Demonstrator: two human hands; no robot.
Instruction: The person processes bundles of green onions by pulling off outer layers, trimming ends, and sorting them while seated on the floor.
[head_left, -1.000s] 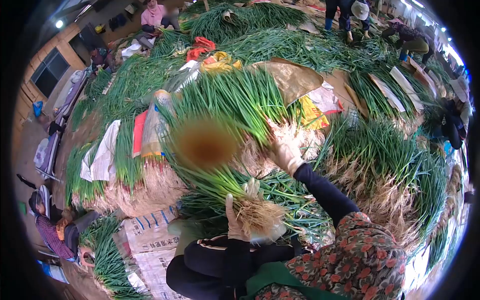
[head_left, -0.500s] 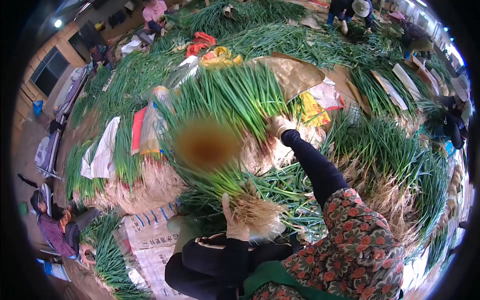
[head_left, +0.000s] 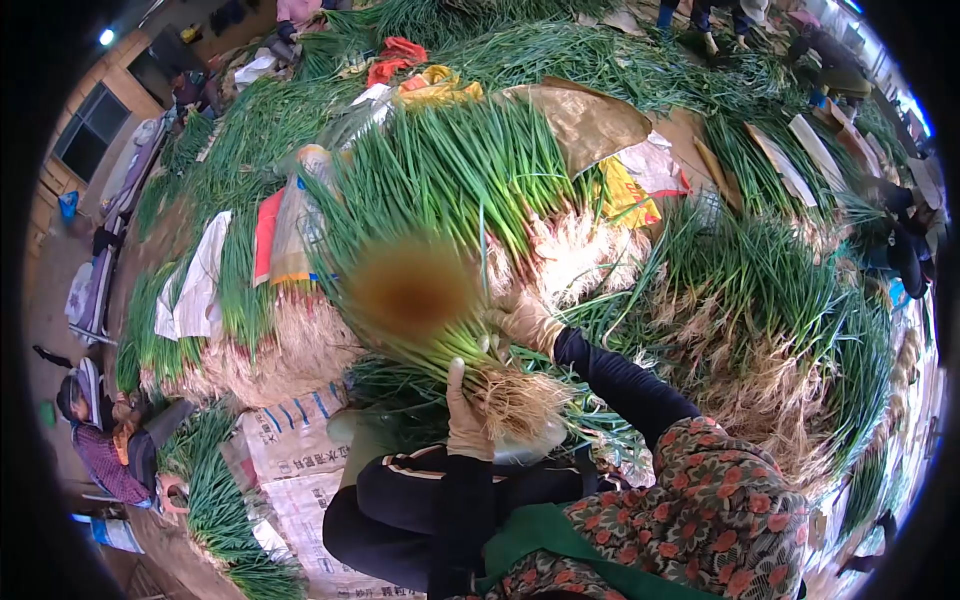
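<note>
My left hand [head_left: 467, 415], in a pale glove, is closed around a bunch of green onions [head_left: 515, 398] just above its tangled, straw-coloured roots. The bunch's leaves run up and left, partly behind a brown blur on the lens. Close above it is my right hand [head_left: 528, 322], also gloved, its fingers curled at the stalks. A thin, pale green onion stalk [head_left: 482, 245] rises from those fingers; its lower end is hidden. Just beyond lies a large pile of green onions [head_left: 470, 165], white roots facing me.
More onion heaps lie to the right [head_left: 760, 270] and left [head_left: 290, 345]. A printed sack [head_left: 300, 450] is beside my legs. A brown sheet [head_left: 585, 120] and a yellow bag [head_left: 628, 195] lie behind the pile. A person [head_left: 105, 440] sits at the left; others work at the back and right.
My right hand has come from the roots of the large pile down and left to the bunch in my left hand. My left hand has barely moved. The view has shifted slightly.
</note>
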